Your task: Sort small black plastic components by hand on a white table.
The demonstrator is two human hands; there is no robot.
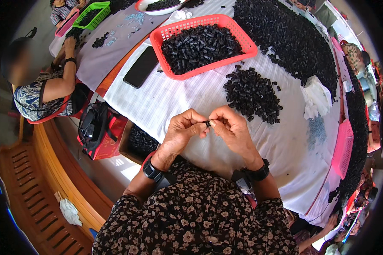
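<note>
My left hand (pixel 183 129) and my right hand (pixel 234 128) meet over the white cloth, fingertips pinched together. Between them is a small black cylindrical part (pixel 207 123), mostly covered by the fingers, so its details are hidden. Just beyond my right hand lies a loose pile of similar short black plastic parts (pixel 253 94). A red perforated plastic basket (pixel 184 76) behind my hands is filled with black cylindrical pieces (pixel 200 44).
A black phone (pixel 140 68) lies left of the basket. Black parts (pixel 289 38) cover the far right; crumpled white plastic (pixel 317 97) and small bluish pieces (pixel 317 131) lie nearer. A pink basket (pixel 342 148) stands at right. Another person (pixel 42 91) works at left beside a wooden bench (pixel 42 191).
</note>
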